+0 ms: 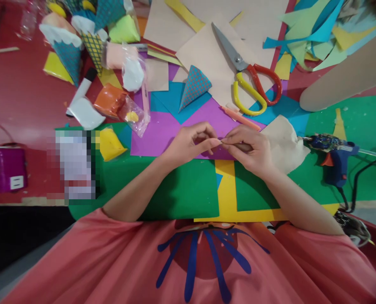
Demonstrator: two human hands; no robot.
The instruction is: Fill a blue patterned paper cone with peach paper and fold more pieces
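Observation:
My left hand (197, 142) and my right hand (249, 147) meet over a purple sheet (156, 135). Thumb and fingers of both are pinched together around something too small to make out. Just beyond them lies a pink stick-shaped tool (240, 118). Farther off, a small blue and red patterned cone (197, 85) rests on blue paper. Scissors (238, 59) with one red and one yellow handle lie with their blades pointing away. Beside my right wrist is a crumpled beige cloth (284, 141).
A blue glue gun (335, 156) with its cord sits at the right. Decorated cones (66, 52) and wrapped clay packets (110, 100) crowd the left back. Paper scraps (314, 36) pile at the back right, near a co-worker's arm (346, 71). Green sheets (181, 185) cover the near edge.

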